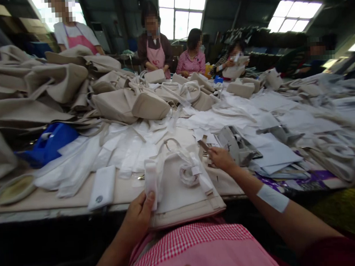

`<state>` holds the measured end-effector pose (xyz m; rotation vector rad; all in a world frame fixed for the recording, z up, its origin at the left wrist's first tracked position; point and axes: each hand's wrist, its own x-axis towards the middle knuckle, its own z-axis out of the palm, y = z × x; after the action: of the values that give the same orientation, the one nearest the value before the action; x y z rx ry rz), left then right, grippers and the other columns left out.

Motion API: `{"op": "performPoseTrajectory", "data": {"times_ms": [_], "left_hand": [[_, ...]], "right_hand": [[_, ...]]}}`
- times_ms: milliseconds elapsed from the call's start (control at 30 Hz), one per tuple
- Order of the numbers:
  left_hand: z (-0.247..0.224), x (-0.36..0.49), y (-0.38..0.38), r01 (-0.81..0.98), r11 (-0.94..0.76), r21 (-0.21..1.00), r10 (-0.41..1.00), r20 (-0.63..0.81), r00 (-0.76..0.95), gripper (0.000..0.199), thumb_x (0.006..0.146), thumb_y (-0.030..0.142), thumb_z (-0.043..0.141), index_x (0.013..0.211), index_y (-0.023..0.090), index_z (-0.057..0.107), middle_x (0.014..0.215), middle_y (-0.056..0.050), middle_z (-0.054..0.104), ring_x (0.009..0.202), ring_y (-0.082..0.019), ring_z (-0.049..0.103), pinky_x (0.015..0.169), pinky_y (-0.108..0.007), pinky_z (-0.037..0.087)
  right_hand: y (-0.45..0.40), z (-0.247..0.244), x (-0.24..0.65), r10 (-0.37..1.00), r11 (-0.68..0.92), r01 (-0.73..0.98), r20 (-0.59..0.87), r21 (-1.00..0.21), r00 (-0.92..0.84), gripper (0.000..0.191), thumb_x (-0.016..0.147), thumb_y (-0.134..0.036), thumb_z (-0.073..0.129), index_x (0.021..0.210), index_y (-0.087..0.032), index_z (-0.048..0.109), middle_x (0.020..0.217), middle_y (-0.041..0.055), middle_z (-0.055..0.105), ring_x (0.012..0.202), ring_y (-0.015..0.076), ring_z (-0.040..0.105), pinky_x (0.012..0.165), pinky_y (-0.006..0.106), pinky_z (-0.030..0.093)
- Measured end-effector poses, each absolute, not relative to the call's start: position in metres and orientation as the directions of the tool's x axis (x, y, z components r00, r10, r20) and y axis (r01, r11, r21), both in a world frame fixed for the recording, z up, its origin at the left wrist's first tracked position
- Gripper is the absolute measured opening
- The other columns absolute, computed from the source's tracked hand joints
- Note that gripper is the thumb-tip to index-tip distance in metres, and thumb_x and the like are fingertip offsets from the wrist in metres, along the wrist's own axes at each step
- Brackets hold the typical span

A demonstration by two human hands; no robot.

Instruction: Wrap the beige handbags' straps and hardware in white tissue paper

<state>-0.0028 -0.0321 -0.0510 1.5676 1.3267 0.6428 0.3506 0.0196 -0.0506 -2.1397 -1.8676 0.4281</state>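
Note:
A pale beige bag (172, 184) lies at the table's front edge against the pink apron, with a wrapped strap coil (188, 175) on top. My left hand (141, 213) is closed on a white wrapped strip (151, 177) at the bag's left side, thumb on top. To the right of the bag, my right hand (221, 157) pinches a small flat brownish strip (204, 146). Just beyond that hand stands a grey tape dispenser (235, 142). A white patch (273, 198) is on my right forearm.
Beige bags (114, 104) are heaped at the back and left. A blue tape dispenser (51, 142), white device (102, 187) and round dish (13, 189) lie on the left. White sheets (275, 152) cover the right. Several people are across the table, one in a pink apron (155, 57).

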Motion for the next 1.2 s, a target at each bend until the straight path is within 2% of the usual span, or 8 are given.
{"op": "performPoseTrajectory", "data": {"times_ms": [133,267,367,567,800,933,1100,1200], "left_hand": [[-0.049,-0.008,-0.03,0.287,0.187,0.94,0.94,-0.256,0.227,0.049,0.092,0.059,0.042,0.077,0.016,0.061,0.066,-0.002,0.06,0.064,-0.017,0.053,0.06,-0.026,0.041],[-0.052,-0.01,-0.029,0.156,0.248,0.956,0.93,-0.281,0.237,0.049,0.092,0.058,0.044,0.074,0.015,0.06,0.063,-0.001,0.059,0.06,-0.015,0.05,0.058,-0.026,0.039],[-0.053,-0.011,-0.029,0.132,0.233,0.963,0.93,-0.261,0.259,0.049,0.092,0.058,0.043,0.075,0.015,0.061,0.064,-0.001,0.058,0.063,-0.015,0.051,0.061,-0.027,0.04],[-0.054,-0.012,-0.03,0.11,0.247,0.963,0.926,-0.268,0.267,0.05,0.092,0.059,0.043,0.077,0.015,0.06,0.065,-0.001,0.057,0.062,-0.015,0.05,0.06,-0.027,0.039],[-0.046,-0.009,-0.03,0.144,0.191,0.971,0.937,-0.224,0.268,0.051,0.092,0.059,0.043,0.082,0.013,0.064,0.064,-0.001,0.057,0.062,-0.015,0.049,0.06,-0.027,0.038],[-0.041,-0.007,-0.032,0.186,0.163,0.969,0.946,-0.207,0.251,0.049,0.091,0.058,0.044,0.081,0.014,0.063,0.064,0.0,0.057,0.062,-0.015,0.049,0.059,-0.027,0.039],[-0.041,-0.008,-0.032,0.196,0.158,0.968,0.946,-0.206,0.252,0.049,0.092,0.057,0.043,0.078,0.014,0.062,0.063,0.0,0.056,0.062,-0.015,0.049,0.06,-0.027,0.039],[-0.041,-0.007,-0.031,0.199,0.15,0.968,0.948,-0.198,0.25,0.049,0.092,0.057,0.043,0.075,0.015,0.061,0.062,0.0,0.056,0.061,-0.015,0.049,0.059,-0.027,0.039]], "right_hand": [[0.014,-0.01,0.332,1.0,-0.006,0.798,-0.006,-0.603,0.002,0.044,0.099,-0.04,0.031,0.128,-0.016,0.053,0.066,0.0008,0.058,0.054,0.0143,0.052,0.049,0.024,0.04],[-0.004,0.027,0.273,0.942,0.226,0.754,-0.06,-0.617,-0.331,0.024,0.091,-0.033,0.053,0.08,-0.018,0.068,0.065,0.0011,0.061,0.061,0.0123,0.051,0.058,0.025,0.035],[-0.009,0.039,0.234,0.902,0.283,0.811,-0.146,-0.512,-0.406,0.026,0.091,-0.029,0.054,0.071,-0.018,0.068,0.065,0.0033,0.063,0.059,0.0122,0.049,0.058,0.027,0.031],[0.003,0.033,0.21,0.888,0.201,0.878,-0.297,-0.435,-0.35,0.021,0.084,-0.02,0.058,0.069,-0.016,0.071,0.061,0.0047,0.063,0.053,0.0118,0.048,0.053,0.027,0.029],[0.006,0.031,0.206,0.91,0.143,0.9,-0.303,-0.411,-0.283,0.018,0.079,-0.017,0.059,0.063,-0.016,0.068,0.057,0.0029,0.06,0.052,0.0112,0.046,0.052,0.026,0.029],[0.008,0.032,0.202,0.901,0.164,0.86,-0.281,-0.483,-0.33,0.024,0.08,-0.02,0.058,0.057,-0.017,0.062,0.054,0.0013,0.057,0.049,0.0096,0.044,0.05,0.026,0.028],[0.011,0.031,0.203,0.854,0.013,0.813,-0.416,-0.582,-0.312,0.024,0.081,-0.021,0.052,0.058,-0.018,0.058,0.043,-0.004,0.045,0.036,0.0074,0.038,0.041,0.023,0.025],[0.015,0.028,0.204,0.849,0.074,0.804,-0.386,-0.59,-0.361,0.023,0.079,-0.017,0.053,0.056,-0.017,0.057,0.045,-0.0043,0.045,0.039,0.007,0.038,0.043,0.023,0.026]]}}
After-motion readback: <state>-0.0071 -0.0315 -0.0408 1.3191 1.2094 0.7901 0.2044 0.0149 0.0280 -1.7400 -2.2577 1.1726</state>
